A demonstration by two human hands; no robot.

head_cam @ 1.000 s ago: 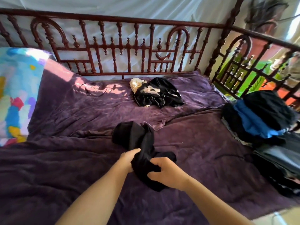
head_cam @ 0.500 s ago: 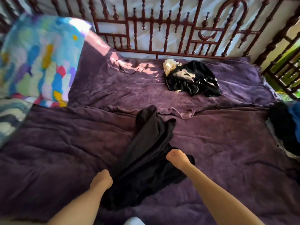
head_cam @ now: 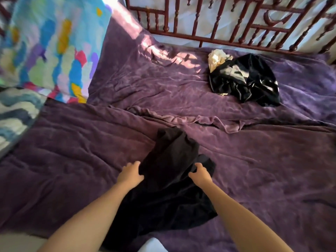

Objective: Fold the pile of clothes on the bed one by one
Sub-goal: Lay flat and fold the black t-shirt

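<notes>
A black garment [head_cam: 169, 180] lies stretched out lengthwise on the purple blanket [head_cam: 263, 170], its near end by the bed's front edge. My left hand [head_cam: 130, 174] holds its left edge, fingers and thumb curled round the cloth. My right hand [head_cam: 200, 174] grips the right side, fingers dug into a fold. Farther back on the right lies a crumpled pile of shiny black clothing [head_cam: 251, 82] with a cream piece [head_cam: 217, 58] at its top left.
A bright multicoloured pillow [head_cam: 49, 48] leans at the back left, with a blue-and-white patterned cloth [head_cam: 16, 113] below it. A dark red spindled bed rail [head_cam: 200, 36] runs along the far side. A rumpled ridge of blanket [head_cam: 200, 120] crosses the middle.
The garment went from a bunched lump to being drawn out long towards me. Both hands have since moved up from its near end to its middle sides. The view swung left and down.
</notes>
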